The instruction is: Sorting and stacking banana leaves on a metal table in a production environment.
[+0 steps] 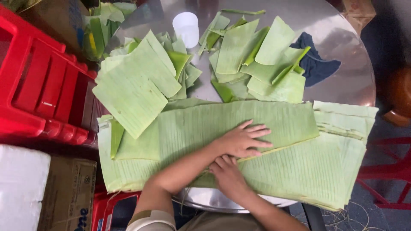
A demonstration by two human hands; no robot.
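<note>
Table: round, shiny metal table top [342,81], bearing all the leaves
Crate: red plastic crate [38,81] at the left, just beside the table edge
Foam block: white foam block [19,188] at lower left, below the crate
Carton: brown cardboard carton [68,192] with dark printed marks and blue lettering, touching the foam block's right side
Main leaf: long pale green banana leaf sheet [282,119] on top of a stack of the same sheets at the near edge of the table; long axis runs left to right, ribs run across it
Cut pieces, left: pile of pale green rectangular leaf pieces [132,85], behind the main leaf
Cut pieces, right: heap of smaller green leaf offcuts [257,60], at the far centre of the table
Cloth: dark blue crumpled cloth [317,64], just right of the offcuts
Cup: white translucent plastic cup [186,28], upright between the two piles
Left hand: left hand [242,139] flat on the main leaf, palm down, fingers spread and pointing right; it grips nothing
Right hand: right hand [229,175] just below the left, on the leaf's near edge, fingers tucked under the left wrist; grip cannot be made out
</note>
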